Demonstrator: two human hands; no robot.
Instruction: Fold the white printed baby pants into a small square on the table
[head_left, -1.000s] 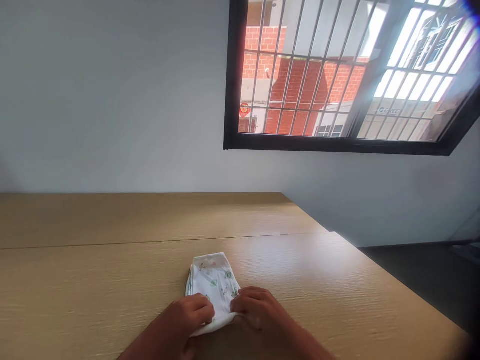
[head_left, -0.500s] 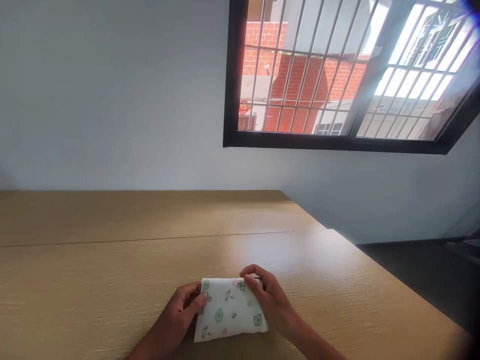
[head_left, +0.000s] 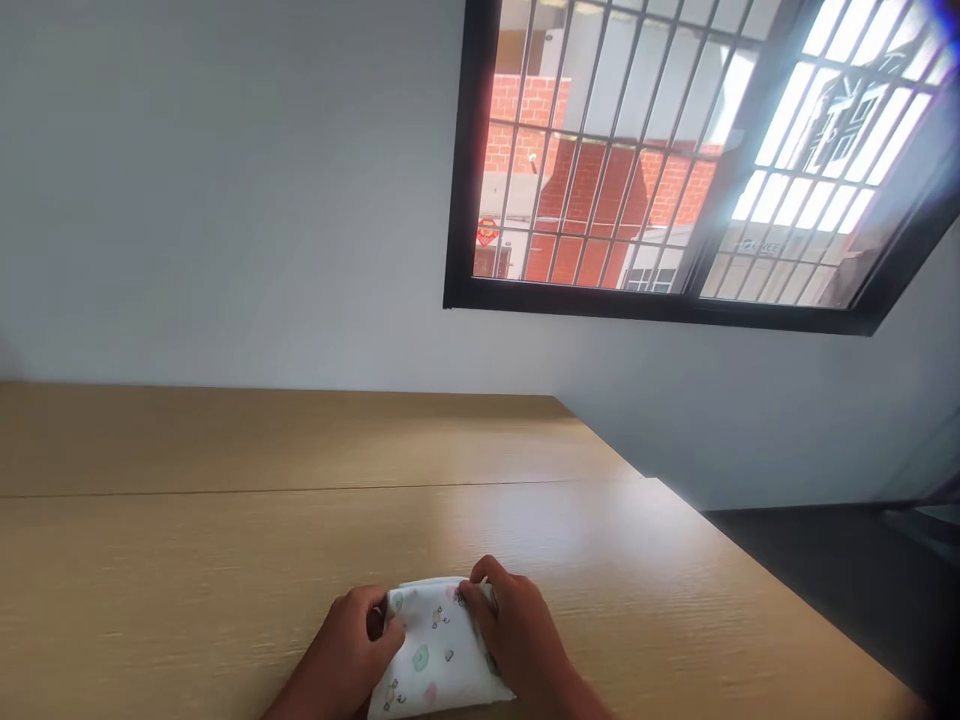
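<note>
A folded white cloth (head_left: 439, 650) printed with small green, pink and yellow animal figures is at the near part of the wooden table. On its left edge, my left hand (head_left: 349, 640) pinches the fabric, thumb on top and fingers curled beneath. My right hand (head_left: 517, 625) grips the upper right corner between thumb and bent fingers. Along the far edge, a second layer of the cloth shows slightly apart from the top one. The fingers under the cloth are hidden.
The wooden table (head_left: 225, 560) has a seam running across it and a stepped right edge. Behind it stands a pale wall (head_left: 225, 200) with a dark-framed, barred window (head_left: 585, 300) at the upper right. Dark floor (head_left: 810, 560) lies beyond the table's right side.
Both hands and the cloth have shifted lower in view and slightly left. My right hand has turned further over the cloth's right side, and the far-edge layers have parted a little.
</note>
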